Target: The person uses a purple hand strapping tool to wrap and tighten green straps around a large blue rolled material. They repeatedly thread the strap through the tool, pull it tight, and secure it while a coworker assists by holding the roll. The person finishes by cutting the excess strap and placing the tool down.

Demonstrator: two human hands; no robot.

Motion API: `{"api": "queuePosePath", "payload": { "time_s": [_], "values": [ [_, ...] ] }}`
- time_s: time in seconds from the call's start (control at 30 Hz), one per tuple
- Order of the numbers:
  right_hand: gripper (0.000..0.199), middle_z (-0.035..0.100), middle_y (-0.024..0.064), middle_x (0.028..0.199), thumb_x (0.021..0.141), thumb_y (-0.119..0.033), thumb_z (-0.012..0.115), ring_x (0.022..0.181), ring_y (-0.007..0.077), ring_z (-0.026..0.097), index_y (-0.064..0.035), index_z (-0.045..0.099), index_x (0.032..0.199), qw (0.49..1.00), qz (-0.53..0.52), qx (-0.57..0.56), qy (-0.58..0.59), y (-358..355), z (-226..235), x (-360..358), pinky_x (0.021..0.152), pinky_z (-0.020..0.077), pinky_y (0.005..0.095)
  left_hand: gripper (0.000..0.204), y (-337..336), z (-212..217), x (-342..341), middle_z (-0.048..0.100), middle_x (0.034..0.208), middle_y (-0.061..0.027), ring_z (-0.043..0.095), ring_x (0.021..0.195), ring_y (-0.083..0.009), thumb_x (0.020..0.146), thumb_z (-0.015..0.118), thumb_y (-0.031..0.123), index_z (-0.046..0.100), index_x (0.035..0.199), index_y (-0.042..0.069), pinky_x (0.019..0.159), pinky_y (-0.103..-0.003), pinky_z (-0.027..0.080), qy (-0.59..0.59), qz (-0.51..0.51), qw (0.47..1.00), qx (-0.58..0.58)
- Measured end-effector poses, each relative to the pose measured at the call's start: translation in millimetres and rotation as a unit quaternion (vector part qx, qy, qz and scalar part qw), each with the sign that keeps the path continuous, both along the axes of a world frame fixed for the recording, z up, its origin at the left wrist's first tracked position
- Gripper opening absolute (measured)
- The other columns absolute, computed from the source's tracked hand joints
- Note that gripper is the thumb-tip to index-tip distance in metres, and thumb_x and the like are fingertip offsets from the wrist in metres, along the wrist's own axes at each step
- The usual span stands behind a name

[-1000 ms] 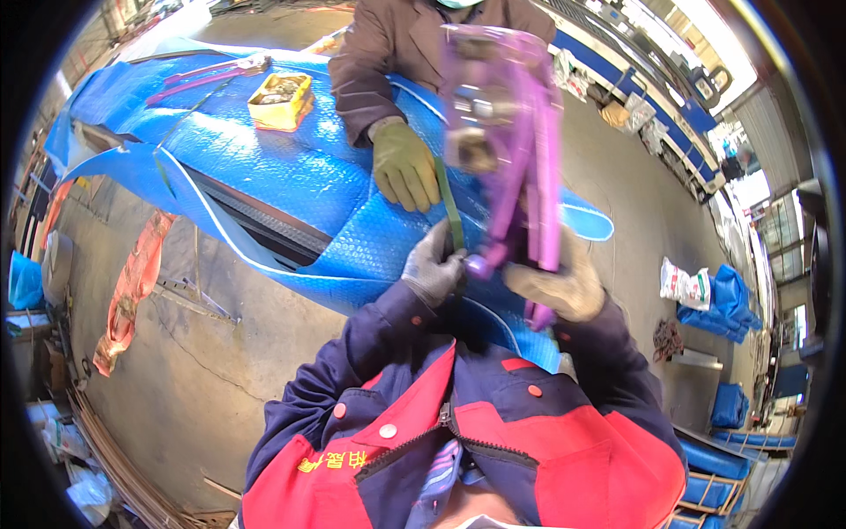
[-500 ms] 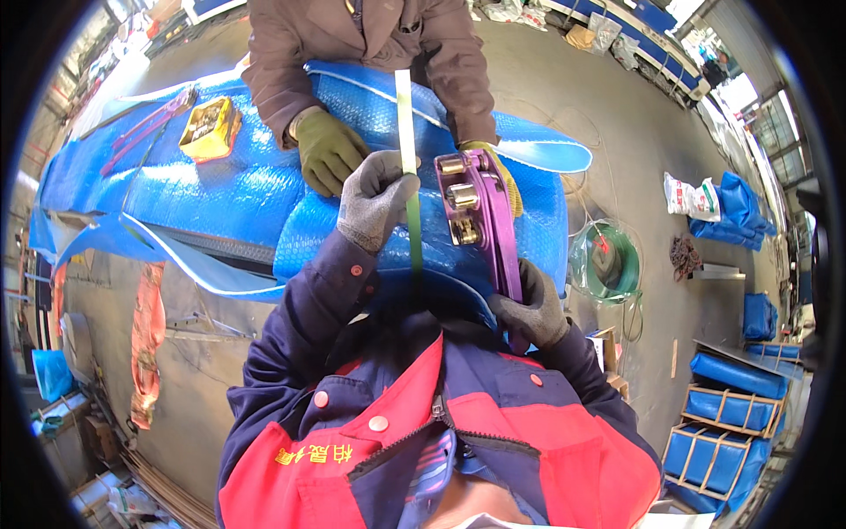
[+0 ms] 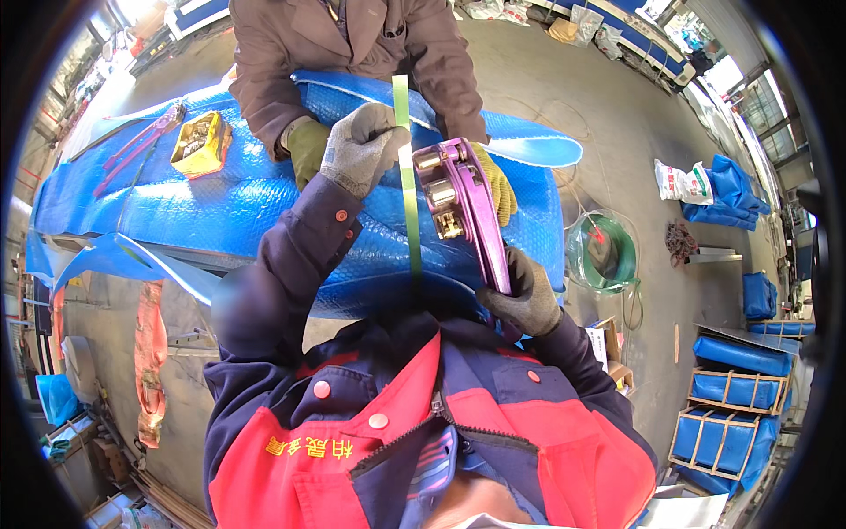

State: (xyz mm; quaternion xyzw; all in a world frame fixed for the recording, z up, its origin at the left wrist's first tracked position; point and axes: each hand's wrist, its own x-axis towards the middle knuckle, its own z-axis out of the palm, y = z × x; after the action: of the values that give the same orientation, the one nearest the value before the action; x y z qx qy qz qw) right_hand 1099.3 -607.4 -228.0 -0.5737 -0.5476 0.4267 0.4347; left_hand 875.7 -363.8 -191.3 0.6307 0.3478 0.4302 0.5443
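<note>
A long green strap (image 3: 410,207) stands upright from the blue bubble-wrapped bundle (image 3: 264,207). My left hand (image 3: 361,152), in a grey glove, is closed at the strap's upper part, fingers pinching its edge. In my gloved right hand (image 3: 526,295) is the lower end of a purple strapping tool (image 3: 476,207) with shiny metal cylinders at its head. The tool leans just right of the strap, apart from it. Behind its head is a co-worker's yellow-gloved hand (image 3: 496,185); whether it touches the tool is hidden. The co-worker's green-gloved hand (image 3: 307,152) rests on the wrap.
On the bundle's left lie a yellow box (image 3: 201,150) of small parts and a purple long-handled tool (image 3: 139,148). A green coil (image 3: 608,251) sits on the floor at right. An orange sling (image 3: 150,361) hangs at left. Crated blue packs (image 3: 727,414) stand lower right.
My left hand has moved up and left along the strap. The purple strapping tool and my right hand have shifted slightly up and left in the picture.
</note>
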Motion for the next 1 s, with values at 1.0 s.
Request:
{"api": "queuePosePath", "payload": {
  "time_s": [1.0],
  "values": [
    [0.042, 0.070, 0.0160, 0.088, 0.082, -0.025, 0.087, 0.080, 0.0294, 0.069, -0.0026, 0.062, 0.108, 0.975, -0.051, 0.078, -0.202, 24.8, -12.6, -69.1, 0.073, 0.0529, 0.0432, 0.020, 37.0, -11.7, -9.4, 0.074, 0.088, -0.0035, 0.067, 0.080, -0.0104, 0.087, 0.082, 0.012, 0.071, 0.098, -0.002, 0.075, -0.028, 0.055, -0.052, -0.049, 0.993, 0.090]
  ]
}}
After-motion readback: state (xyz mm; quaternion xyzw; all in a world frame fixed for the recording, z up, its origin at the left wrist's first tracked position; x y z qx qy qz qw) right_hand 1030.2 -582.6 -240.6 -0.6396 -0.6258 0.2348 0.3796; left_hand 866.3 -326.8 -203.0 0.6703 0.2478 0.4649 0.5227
